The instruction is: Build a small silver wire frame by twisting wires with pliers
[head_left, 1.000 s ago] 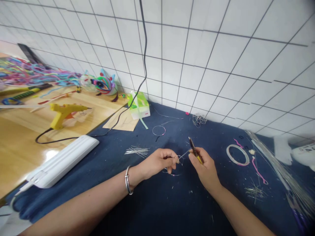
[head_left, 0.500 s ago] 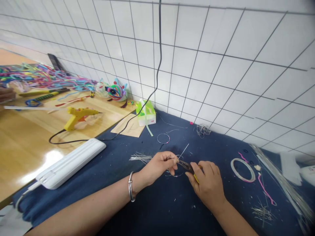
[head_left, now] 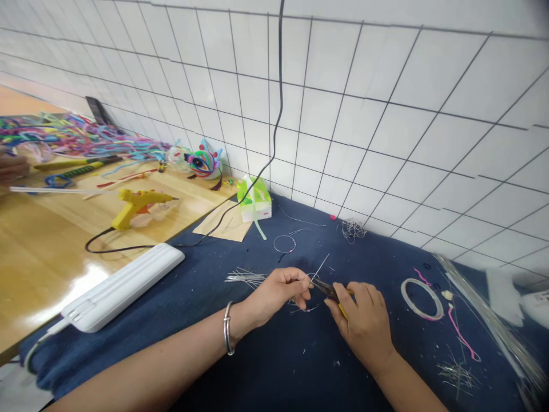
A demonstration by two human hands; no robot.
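My left hand [head_left: 286,288] pinches a thin silvery wire [head_left: 321,265] whose free end sticks up and to the right from the fingertips. My right hand [head_left: 362,313] is closed around the yellow handles of dark-jawed pliers [head_left: 326,288]. The jaws meet the wire right at the left fingertips; whether they are clamped on it is too small to tell. Partly hidden beneath the left hand, another thin wire piece lies on the dark blue cloth [head_left: 317,366]. A bundle of short straight wires [head_left: 244,277] is beside the left hand, and a wire ring [head_left: 285,244] lies beyond it.
A white power strip [head_left: 124,286] lies at the left by a yellow glue gun [head_left: 139,206]. A tissue pack [head_left: 255,200] stands near the tiled wall. To the right are a wire coil [head_left: 405,297], wire offcuts [head_left: 457,373] and long wires [head_left: 493,320]. A co-worker's hand [head_left: 12,166] shows far left.
Both hands keep nearly the same place and grip. The pliers' jaws have shifted very slightly at the wire, and a small curved wire now shows by the left fingertips.
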